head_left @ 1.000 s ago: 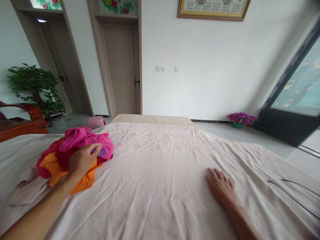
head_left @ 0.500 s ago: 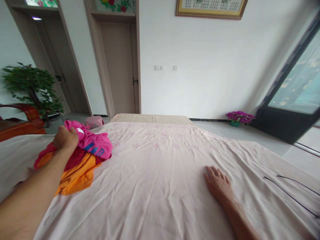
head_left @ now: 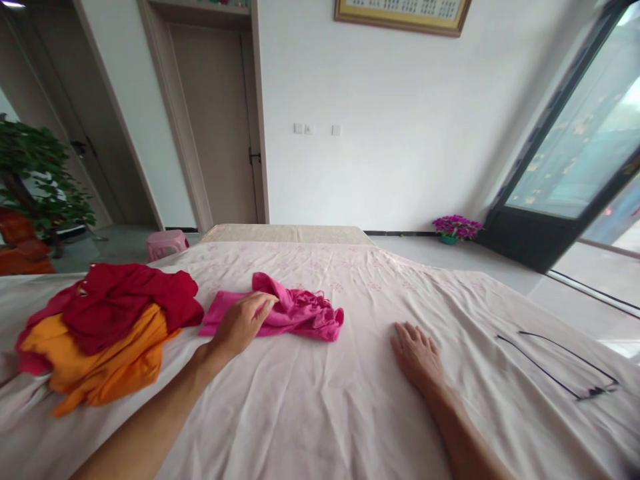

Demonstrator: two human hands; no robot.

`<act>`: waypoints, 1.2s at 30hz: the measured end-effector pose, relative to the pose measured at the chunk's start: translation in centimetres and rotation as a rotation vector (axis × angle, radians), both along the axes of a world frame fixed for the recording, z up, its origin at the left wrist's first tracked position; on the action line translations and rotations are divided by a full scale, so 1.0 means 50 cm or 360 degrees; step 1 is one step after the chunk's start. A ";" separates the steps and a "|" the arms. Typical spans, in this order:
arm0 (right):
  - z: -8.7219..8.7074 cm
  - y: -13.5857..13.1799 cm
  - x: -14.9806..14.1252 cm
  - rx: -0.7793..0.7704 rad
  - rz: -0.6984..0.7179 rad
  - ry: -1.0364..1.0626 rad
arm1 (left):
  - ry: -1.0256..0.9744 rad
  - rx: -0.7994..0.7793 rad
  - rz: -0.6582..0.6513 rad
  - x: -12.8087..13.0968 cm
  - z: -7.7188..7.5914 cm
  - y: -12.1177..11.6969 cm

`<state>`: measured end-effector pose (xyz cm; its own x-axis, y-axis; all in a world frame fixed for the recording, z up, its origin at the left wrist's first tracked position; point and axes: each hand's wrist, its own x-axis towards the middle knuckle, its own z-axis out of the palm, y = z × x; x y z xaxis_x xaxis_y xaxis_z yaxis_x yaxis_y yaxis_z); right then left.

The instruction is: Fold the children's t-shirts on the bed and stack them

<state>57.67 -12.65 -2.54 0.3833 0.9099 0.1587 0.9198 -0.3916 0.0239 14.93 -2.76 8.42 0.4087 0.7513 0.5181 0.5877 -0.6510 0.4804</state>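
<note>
A crumpled pink garment [head_left: 305, 317] lies on the pale flowered bedsheet [head_left: 320, 413], left of the middle. My left hand [head_left: 243, 325] is over it, thumb and fingers closed in a pinch on a raised fold of the cloth. To the left is a heap of clothes, with a dark red garment [head_left: 133, 300] on top and an orange garment [head_left: 113, 360] beneath. My right hand [head_left: 416, 351] rests palm down on the sheet, fingers stretched out, holding nothing.
Black-framed glasses [head_left: 595, 392] lie on the sheet at the right. Beyond the sheet stand a pink stool [head_left: 167, 245], a pot of purple flowers [head_left: 456, 228] and a leafy plant [head_left: 45, 180]. A closed door [head_left: 215, 127] is in the back wall.
My left hand has carried the pink garment rightward off the heap onto the sheet, uncovering the dark red garment. My right hand stays flat on the sheet. The view has turned slightly right.
</note>
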 end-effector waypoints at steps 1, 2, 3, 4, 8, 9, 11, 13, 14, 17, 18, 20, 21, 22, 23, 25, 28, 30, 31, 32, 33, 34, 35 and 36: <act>0.001 -0.001 0.000 0.0007 0.0006 -0.0007 | 0.0031 0.0091 0.0136 -0.012 -0.024 0.010; 0.001 -0.001 0.000 0.0016 0.0011 -0.0015 | 0.0069 0.0169 0.0303 -0.028 -0.050 0.024; 0.001 -0.001 0.001 0.0023 0.0014 -0.0023 | 0.0142 0.0213 0.0465 -0.048 -0.078 0.038; 0.000 -0.001 0.001 0.0025 0.0013 -0.0026 | 0.0246 0.0228 0.0627 -0.070 -0.107 0.052; -0.001 0.002 -0.001 0.0001 -0.0009 -0.0013 | 0.0653 0.0108 0.1019 -0.147 -0.217 0.082; 0.001 0.002 -0.003 -0.0007 -0.0015 -0.0011 | 0.0718 0.0084 0.1012 -0.160 -0.237 0.084; 0.009 0.002 -0.009 -0.0021 -0.0027 -0.0014 | 0.0783 0.0059 0.0972 -0.177 -0.264 0.087; 0.027 0.002 -0.019 -0.0050 -0.0030 -0.0020 | 0.0776 0.0043 0.0949 -0.186 -0.275 0.090; 0.040 0.004 -0.026 -0.0077 -0.0015 -0.0014 | 0.0755 0.0037 0.0940 -0.188 -0.276 0.092; 0.092 0.021 -0.063 -0.0157 0.0146 0.0109 | 0.0639 0.0025 0.0900 -0.193 -0.273 0.099; 0.111 0.031 -0.082 -0.0154 0.0232 0.0192 | 0.0589 0.0021 0.0878 -0.194 -0.272 0.101; 0.145 0.059 -0.135 -0.0046 0.0408 0.0396 | 0.0476 0.0002 0.0826 -0.199 -0.268 0.105; 0.160 0.077 -0.168 0.0003 0.0519 0.0510 | 0.0421 -0.0015 0.0801 -0.202 -0.267 0.107; 0.172 0.096 -0.204 0.0037 0.0637 0.0609 | 0.0369 -0.0039 0.0780 -0.204 -0.264 0.108; 0.182 0.117 -0.243 0.0051 0.0739 0.0676 | 0.0322 -0.0068 0.0769 -0.206 -0.262 0.109; 0.195 0.159 -0.323 0.0058 0.0853 0.0679 | 0.0247 -0.0125 0.0771 -0.208 -0.256 0.108; 0.199 0.221 -0.428 0.0033 0.0907 0.0516 | 0.0180 -0.0157 0.0792 -0.206 -0.246 0.103; 0.191 0.258 -0.476 -0.0013 0.0889 0.0438 | 0.0185 -0.0148 0.0801 -0.203 -0.238 0.097; 0.186 0.273 -0.491 -0.0051 0.0863 0.0425 | 0.0217 -0.0152 0.0814 -0.201 -0.234 0.095; 0.180 0.288 -0.500 -0.0089 0.0830 0.0423 | 0.0271 -0.0165 0.0846 -0.199 -0.228 0.094; 0.175 0.300 -0.502 -0.0125 0.0797 0.0424 | 0.0341 -0.0188 0.0891 -0.197 -0.222 0.095; 0.173 0.310 -0.498 -0.0138 0.0759 0.0430 | 0.0415 -0.0219 0.0942 -0.196 -0.215 0.099; 0.173 0.318 -0.487 -0.0118 0.0718 0.0450 | 0.0479 -0.0258 0.1000 -0.195 -0.208 0.106; 0.177 0.325 -0.472 -0.0062 0.0674 0.0488 | 0.0523 -0.0300 0.1060 -0.194 -0.199 0.116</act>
<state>34.06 3.60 6.31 0.0039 0.9982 0.0599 0.9643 0.0120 -0.2644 5.22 3.05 -1.55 -0.0503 0.9566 0.2869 0.9591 -0.0339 0.2812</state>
